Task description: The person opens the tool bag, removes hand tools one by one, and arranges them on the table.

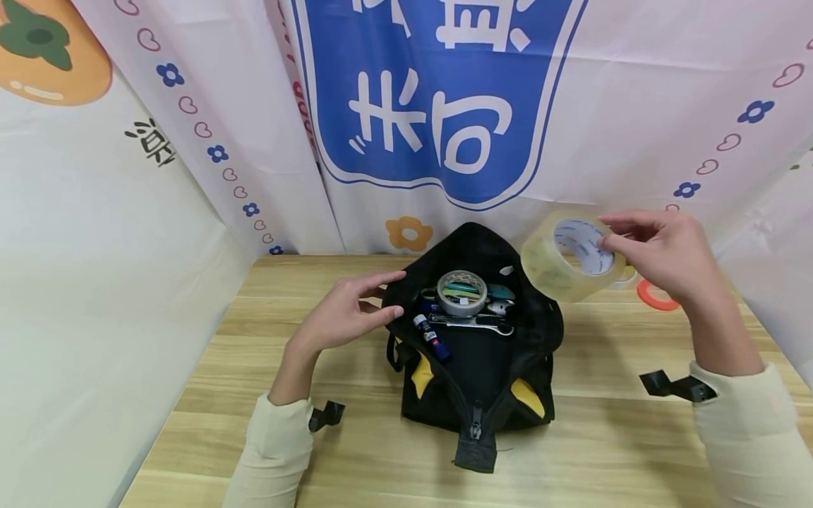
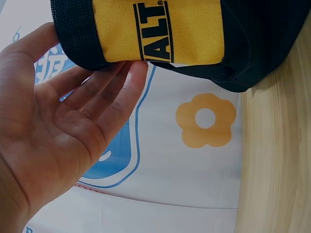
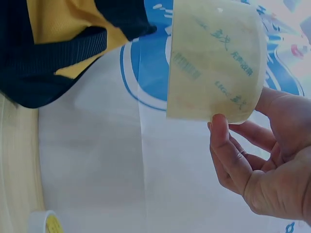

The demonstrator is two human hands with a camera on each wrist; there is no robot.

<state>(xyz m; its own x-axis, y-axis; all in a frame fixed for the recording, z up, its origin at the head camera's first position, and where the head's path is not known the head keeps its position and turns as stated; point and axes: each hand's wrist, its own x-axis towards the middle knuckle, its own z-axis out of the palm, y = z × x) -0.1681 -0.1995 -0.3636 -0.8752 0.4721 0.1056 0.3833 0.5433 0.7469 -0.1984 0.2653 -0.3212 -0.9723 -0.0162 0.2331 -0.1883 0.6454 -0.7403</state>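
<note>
A black and yellow tool bag point(image 1: 540, 324) stands on the table with its zipped mouth spread wide. My left hand point(image 1: 349, 310) holds the bag's left rim, thumb over the inner side and fingers against the yellow outer panel point(image 2: 189, 34). Between thumb and fingers my right hand point(image 1: 667, 254) pinches a wide roll of clear packing tape point(image 1: 543, 271) by its edge, held up beside the bag's right rim. Inside the bag lie a smaller roll of tape point(image 1: 443, 302), a blue glue stick point(image 1: 432, 337) and a silver wrench-like tool point(image 1: 470, 322).
On the table point(image 1: 610, 381) behind the right hand lie a red ring point(image 1: 657, 296) and a small roll of tape point(image 3: 43, 222), partly hidden in the head view. A printed cloth point(image 1: 356, 219) hangs right behind the bag. Light cloth walls stand at both sides.
</note>
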